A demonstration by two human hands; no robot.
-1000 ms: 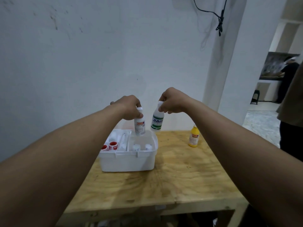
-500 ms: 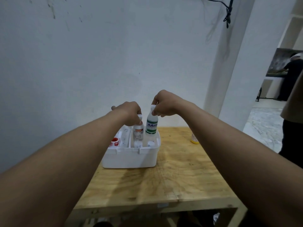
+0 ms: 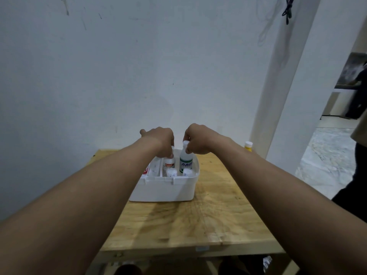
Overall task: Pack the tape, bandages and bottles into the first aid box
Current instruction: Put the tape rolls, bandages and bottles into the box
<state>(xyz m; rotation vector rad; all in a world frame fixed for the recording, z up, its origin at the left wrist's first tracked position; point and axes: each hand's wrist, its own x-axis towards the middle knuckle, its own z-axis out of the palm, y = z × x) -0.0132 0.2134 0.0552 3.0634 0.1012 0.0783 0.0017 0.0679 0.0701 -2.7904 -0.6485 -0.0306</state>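
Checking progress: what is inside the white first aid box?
Right compartment: a red-labelled bottle held by the left hand, a green-labelled bottle held by the right hand, two white caps in front. A red-and-white roll shows at left. The box wall hides the rest.

Dim, even indoor light, soft shadow on the worktop beneath the forearms, slight overall blur, wide-angle bending at edges

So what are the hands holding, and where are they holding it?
Two bottles, each by its top. Left grip: the red-label bottle, round its top. Right grip: the green-label bottle, pinched by its white cap.
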